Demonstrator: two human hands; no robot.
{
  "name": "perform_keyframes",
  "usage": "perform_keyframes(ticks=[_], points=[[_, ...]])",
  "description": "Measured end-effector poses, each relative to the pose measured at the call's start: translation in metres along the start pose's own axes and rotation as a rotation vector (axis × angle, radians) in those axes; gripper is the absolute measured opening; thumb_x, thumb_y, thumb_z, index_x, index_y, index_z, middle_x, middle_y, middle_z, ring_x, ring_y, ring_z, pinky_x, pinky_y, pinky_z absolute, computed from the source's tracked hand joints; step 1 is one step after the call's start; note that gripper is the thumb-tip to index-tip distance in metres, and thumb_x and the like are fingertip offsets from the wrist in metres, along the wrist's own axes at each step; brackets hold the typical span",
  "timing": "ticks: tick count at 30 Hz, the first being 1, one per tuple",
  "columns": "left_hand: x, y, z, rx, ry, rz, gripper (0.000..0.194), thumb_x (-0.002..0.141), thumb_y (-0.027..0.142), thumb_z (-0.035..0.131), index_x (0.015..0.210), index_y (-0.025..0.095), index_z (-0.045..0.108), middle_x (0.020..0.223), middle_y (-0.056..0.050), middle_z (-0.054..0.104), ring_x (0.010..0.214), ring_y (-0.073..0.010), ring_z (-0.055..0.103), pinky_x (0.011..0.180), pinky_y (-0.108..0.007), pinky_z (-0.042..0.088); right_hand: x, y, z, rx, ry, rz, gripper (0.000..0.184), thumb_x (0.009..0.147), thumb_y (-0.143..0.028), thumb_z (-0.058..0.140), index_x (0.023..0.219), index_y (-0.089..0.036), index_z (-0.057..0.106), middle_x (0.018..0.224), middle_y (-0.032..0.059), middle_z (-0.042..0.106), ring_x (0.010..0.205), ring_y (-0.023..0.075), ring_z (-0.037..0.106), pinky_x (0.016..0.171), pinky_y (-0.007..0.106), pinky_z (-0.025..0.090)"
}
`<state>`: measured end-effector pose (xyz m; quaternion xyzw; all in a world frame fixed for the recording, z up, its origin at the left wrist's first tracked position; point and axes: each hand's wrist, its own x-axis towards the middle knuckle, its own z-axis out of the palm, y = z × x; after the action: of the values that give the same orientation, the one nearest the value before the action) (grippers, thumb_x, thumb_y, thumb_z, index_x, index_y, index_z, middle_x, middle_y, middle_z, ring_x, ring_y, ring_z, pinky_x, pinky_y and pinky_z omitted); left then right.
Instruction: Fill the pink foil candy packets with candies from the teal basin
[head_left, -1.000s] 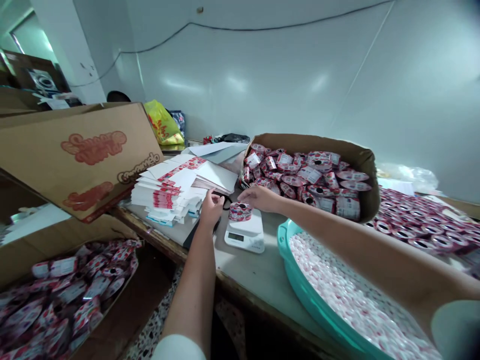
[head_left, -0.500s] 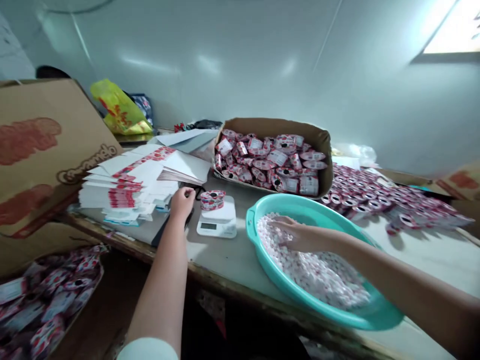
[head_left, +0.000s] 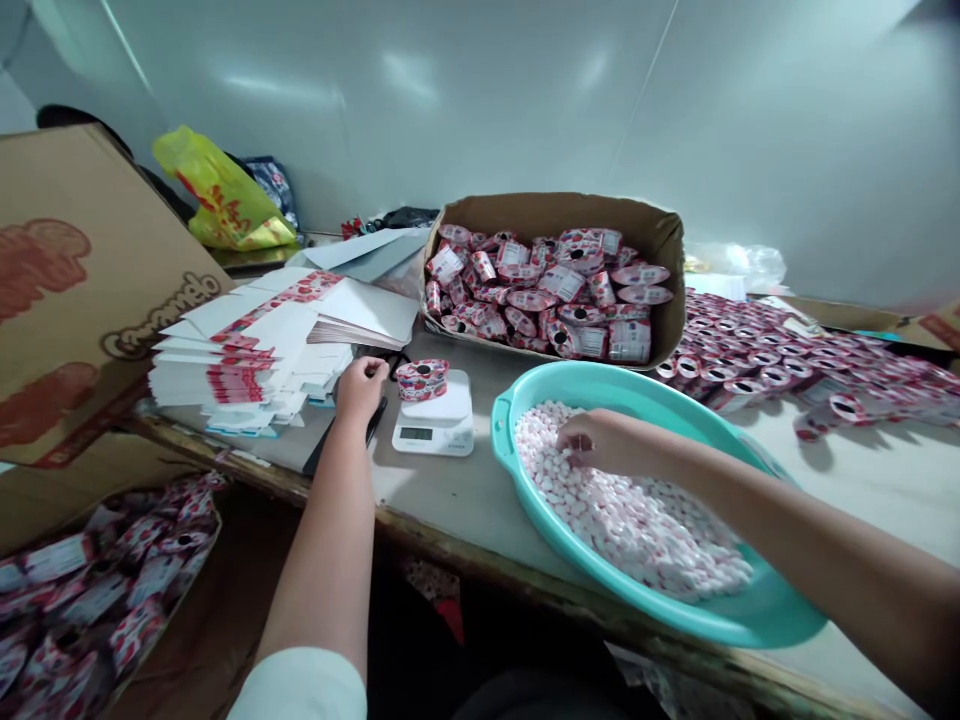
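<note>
My left hand is closed, fingers curled, just left of a white digital scale; what its fingers hold, if anything, is hidden. A small red-and-white printed packet with a dark round opening on top stands upright on the scale. My right hand reaches into a turquoise oval basin, its fingers curled on small white candies at the heap's surface. The fingertips are partly hidden among the candies.
Behind the scale, a cardboard box holds many filled packets. Stacked flat white cartons lie left, near a large carton. More packets stand in rows at right. Below left is another packet-filled box.
My right hand has drawn its fingers in from spread to curled among the candies. My left hand stays beside the scale. The view has shifted slightly.
</note>
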<state>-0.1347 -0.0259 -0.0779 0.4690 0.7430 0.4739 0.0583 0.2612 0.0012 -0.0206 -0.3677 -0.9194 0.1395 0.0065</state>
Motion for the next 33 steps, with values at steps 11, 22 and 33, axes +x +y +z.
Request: perform_keyframes(ticks=[11, 22, 33], points=[[-0.003, 0.006, -0.002, -0.004, -0.037, -0.013, 0.020, 0.084, 0.035, 0.057, 0.085, 0.022, 0.071, 0.095, -0.006, 0.075, 0.092, -0.0222, 0.067, 0.085, -0.030, 0.049, 0.011, -0.025, -0.033, 0.113, 0.131, 0.060, 0.013, 0.082, -0.024, 0.063, 0.085, -0.019, 0.074, 0.082, 0.0048, 0.075, 0.072, 0.0197, 0.066, 0.065, 0.028, 0.045], [-0.005, 0.006, -0.007, -0.054, -0.009, -0.037, 0.020, 0.085, 0.034, 0.055, 0.087, 0.022, 0.070, 0.093, -0.005, 0.075, 0.091, -0.0207, 0.067, 0.084, -0.029, 0.048, 0.165, -0.107, -0.054, 0.176, 0.250, -0.212, 0.019, 0.072, -0.023, 0.075, 0.091, -0.017, 0.075, 0.082, 0.0015, 0.073, 0.077, 0.0152, 0.064, 0.067, 0.021, 0.043], [-0.003, 0.003, -0.004, -0.132, -0.003, -0.019, 0.022, 0.089, 0.035, 0.053, 0.091, 0.021, 0.069, 0.094, -0.003, 0.074, 0.090, -0.0190, 0.066, 0.082, -0.028, 0.049, 0.201, -0.111, -0.034, 0.241, 0.163, -0.232, 0.024, 0.066, -0.030, 0.080, 0.084, -0.016, 0.072, 0.069, -0.0017, 0.068, 0.065, 0.0127, 0.061, 0.059, 0.020, 0.043]])
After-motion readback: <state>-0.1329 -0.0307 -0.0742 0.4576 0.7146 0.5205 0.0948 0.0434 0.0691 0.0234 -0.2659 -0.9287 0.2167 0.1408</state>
